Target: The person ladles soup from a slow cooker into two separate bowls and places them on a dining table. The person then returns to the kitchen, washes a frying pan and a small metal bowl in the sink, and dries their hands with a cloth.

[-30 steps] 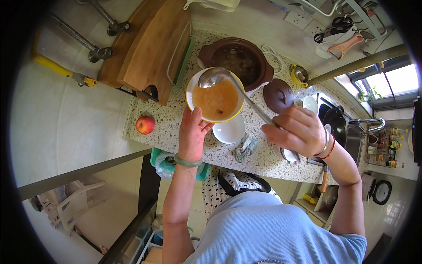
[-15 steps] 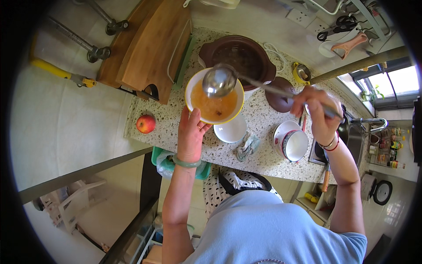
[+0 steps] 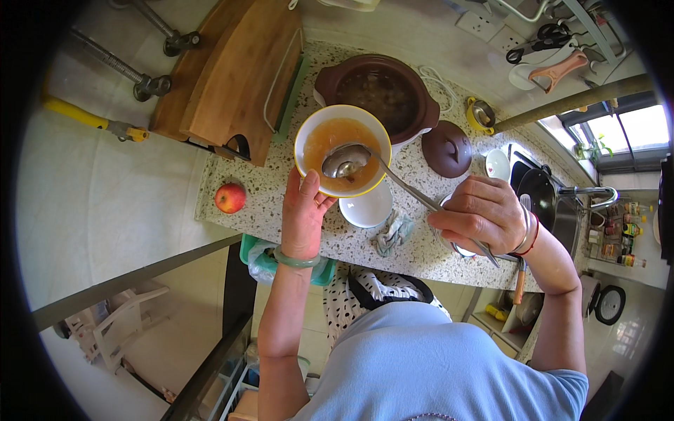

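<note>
My left hand (image 3: 305, 207) grips a white bowl with a yellow rim (image 3: 300, 149), its thumb at the near edge. Orange-brown soup (image 3: 337, 133) partly fills this bowl. Closed around a long metal handle, my right hand (image 3: 484, 215) holds a steel ladle (image 3: 357, 156), whose head is tilted in the bowl, over or at the soup. Just behind the bowl stands a brown pot (image 3: 430, 112) with dark broth and pieces in it. Its brown lid (image 3: 447, 149) lies on the counter to the right. A white dish (image 3: 368, 208) sits below the held bowl.
A red apple (image 3: 230, 198) rests on the speckled counter (image 3: 326, 237) at left, beside a wooden box (image 3: 242, 77). A crumpled cloth (image 3: 393, 234) lies near the front edge. White bowls are partly hidden under my right hand. The sink with a black wok (image 3: 537, 193) is at right.
The ladle has come down from above the bowl into it, its bowl-side now turned up. My right hand has moved lower and nearer to me. My left hand keeps the bowl about where it was.
</note>
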The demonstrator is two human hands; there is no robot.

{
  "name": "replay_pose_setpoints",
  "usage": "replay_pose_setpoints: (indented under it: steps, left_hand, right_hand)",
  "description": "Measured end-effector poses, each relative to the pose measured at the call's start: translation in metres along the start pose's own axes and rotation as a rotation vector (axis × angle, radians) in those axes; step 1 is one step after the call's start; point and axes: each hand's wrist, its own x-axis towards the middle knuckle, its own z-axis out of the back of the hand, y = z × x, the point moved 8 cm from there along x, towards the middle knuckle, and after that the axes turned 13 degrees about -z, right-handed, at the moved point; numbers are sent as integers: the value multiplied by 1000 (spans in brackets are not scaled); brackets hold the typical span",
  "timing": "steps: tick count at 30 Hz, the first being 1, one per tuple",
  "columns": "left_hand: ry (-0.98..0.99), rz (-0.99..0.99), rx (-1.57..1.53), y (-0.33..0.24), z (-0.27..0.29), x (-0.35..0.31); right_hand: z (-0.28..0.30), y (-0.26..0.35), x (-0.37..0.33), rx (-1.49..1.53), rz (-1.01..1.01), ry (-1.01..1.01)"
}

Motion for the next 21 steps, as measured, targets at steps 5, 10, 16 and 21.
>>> replay_pose_setpoints:
  steps: [5,10,16,21]
  left_hand:
    - [1,-6,20,1,2,-1]
    - [15,-13,17,0,0,-2]
    - [21,-6,16,1,2,-4]
    - [-8,-12,-23,0,2,-6]
  right_hand:
    - [2,-2,2,51,-31,13]
    - [5,-5,4,71,-76,14]
    - [7,-3,6,116,-105,22]
    - [15,-16,5,219,-243,-97]
